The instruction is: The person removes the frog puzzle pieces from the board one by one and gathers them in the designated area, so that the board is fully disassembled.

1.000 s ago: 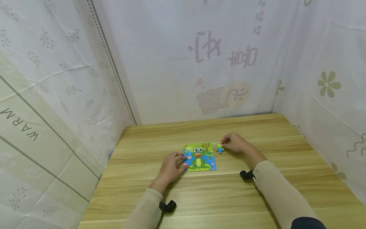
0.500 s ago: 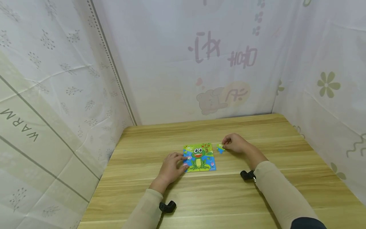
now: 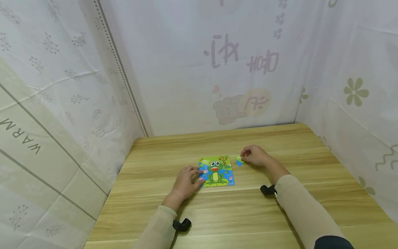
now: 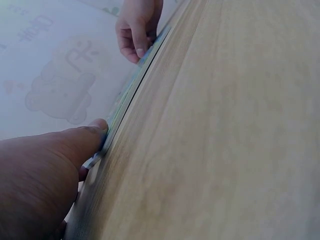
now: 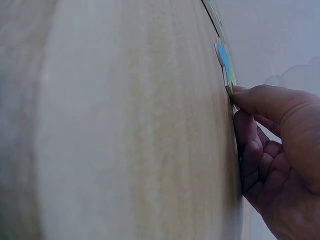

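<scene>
In the head view, the left hand [image 3: 185,181] rests against the left side of a square frog puzzle [image 3: 216,173], fingers spread and loosely bent around nothing. The right hand [image 3: 254,155] pinches a loose piece [image 3: 238,160] by its right end, thumb and fingertips nearly together. The piece sits just beside the puzzle's upper right corner, a narrow gap between the 2. With so small a hold, the piece could swivel or slip if the pinch loosens; if its knob ran into the puzzle's edge, the square might slide or its parts might shift, especially under a light left hand. The puzzle looks like thin, smooth board, printed bright green and blue; the piece repeats those colours, with 1 knob pointing down toward the person. The table [image 3: 224,211] is pale wood grain, streaked lengthwise, and the cloth [image 3: 186,76] behind it is soft, creased and printed.

In the left wrist view, the thumb [image 4: 75,142] lies at the puzzle's near edge — how firmly it presses, I cannot tell. Edge-on, the puzzle is a thin, flat slab low on the wood; pressing only on the rim could tip it.

In the right wrist view, the thumb holds the piece's end, the other fingers curled below. The piece looks thin, with a rounded knob and pale cut edge — lifting 1 side could make it catch.
</scene>
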Action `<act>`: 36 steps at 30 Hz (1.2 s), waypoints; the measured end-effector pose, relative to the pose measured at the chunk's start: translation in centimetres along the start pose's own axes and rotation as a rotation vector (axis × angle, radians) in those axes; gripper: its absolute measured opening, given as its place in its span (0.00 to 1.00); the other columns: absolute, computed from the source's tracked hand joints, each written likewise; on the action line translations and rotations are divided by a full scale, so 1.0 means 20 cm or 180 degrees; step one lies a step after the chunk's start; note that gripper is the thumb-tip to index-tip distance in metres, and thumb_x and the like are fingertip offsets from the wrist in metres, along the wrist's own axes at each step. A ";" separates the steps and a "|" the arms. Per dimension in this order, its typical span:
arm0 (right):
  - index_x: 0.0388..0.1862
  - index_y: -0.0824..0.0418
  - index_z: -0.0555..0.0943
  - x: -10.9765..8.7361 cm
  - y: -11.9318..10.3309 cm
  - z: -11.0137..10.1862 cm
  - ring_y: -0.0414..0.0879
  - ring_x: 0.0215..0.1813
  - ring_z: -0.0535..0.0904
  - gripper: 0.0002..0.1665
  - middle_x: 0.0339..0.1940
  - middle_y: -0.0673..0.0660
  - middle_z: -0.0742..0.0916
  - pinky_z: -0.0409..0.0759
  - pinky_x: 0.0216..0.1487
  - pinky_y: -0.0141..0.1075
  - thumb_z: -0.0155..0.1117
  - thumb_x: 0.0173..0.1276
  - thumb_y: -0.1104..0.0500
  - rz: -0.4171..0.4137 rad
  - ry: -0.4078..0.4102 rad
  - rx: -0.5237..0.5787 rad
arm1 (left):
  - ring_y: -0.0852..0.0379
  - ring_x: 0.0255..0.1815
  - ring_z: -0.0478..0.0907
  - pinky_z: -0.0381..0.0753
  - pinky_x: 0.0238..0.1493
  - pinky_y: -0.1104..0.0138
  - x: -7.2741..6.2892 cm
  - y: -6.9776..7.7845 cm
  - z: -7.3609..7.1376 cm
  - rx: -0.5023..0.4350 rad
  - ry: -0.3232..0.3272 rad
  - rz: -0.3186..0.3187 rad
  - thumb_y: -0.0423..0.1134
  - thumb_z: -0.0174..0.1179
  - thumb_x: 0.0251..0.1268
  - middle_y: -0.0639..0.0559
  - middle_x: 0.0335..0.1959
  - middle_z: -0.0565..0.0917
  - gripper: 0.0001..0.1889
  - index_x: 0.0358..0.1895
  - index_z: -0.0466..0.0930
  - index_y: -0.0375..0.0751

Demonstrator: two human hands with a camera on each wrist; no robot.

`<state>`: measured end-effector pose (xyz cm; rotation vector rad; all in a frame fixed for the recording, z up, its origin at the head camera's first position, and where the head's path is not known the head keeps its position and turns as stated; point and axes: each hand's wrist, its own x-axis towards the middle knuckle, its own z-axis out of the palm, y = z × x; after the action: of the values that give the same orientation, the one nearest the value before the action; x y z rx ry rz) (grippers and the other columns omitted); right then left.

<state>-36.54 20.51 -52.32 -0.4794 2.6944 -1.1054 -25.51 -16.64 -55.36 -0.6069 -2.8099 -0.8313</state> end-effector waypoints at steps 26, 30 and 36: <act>0.43 0.59 0.86 0.01 0.03 0.01 0.47 0.38 0.78 0.05 0.35 0.53 0.84 0.80 0.41 0.39 0.72 0.71 0.62 -0.0039 0.0005 0.0100 | 0.45 0.72 0.71 0.68 0.74 0.44 0.00 0.01 0.00 -0.0027 -0.0023 -0.0059 0.52 0.69 0.72 0.53 0.66 0.80 0.19 0.61 0.86 0.53; 0.43 0.59 0.86 0.01 0.04 0.01 0.47 0.38 0.78 0.05 0.36 0.53 0.84 0.80 0.42 0.38 0.73 0.71 0.61 -0.0047 0.0009 0.0127 | 0.45 0.71 0.71 0.68 0.74 0.44 0.00 0.01 0.00 -0.0031 -0.0019 -0.0058 0.51 0.70 0.71 0.52 0.66 0.80 0.19 0.61 0.86 0.52; 0.45 0.60 0.85 0.00 0.05 0.00 0.48 0.39 0.78 0.06 0.37 0.54 0.84 0.80 0.42 0.39 0.72 0.72 0.61 -0.0073 0.0002 0.0156 | 0.45 0.71 0.71 0.69 0.74 0.44 0.00 0.01 0.00 -0.0040 0.0004 -0.0041 0.51 0.69 0.71 0.52 0.65 0.80 0.19 0.61 0.86 0.52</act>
<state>-36.78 21.11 -53.02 -0.5029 2.6620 -1.1749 -25.44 -16.45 -55.28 -0.5905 -2.8124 -0.8519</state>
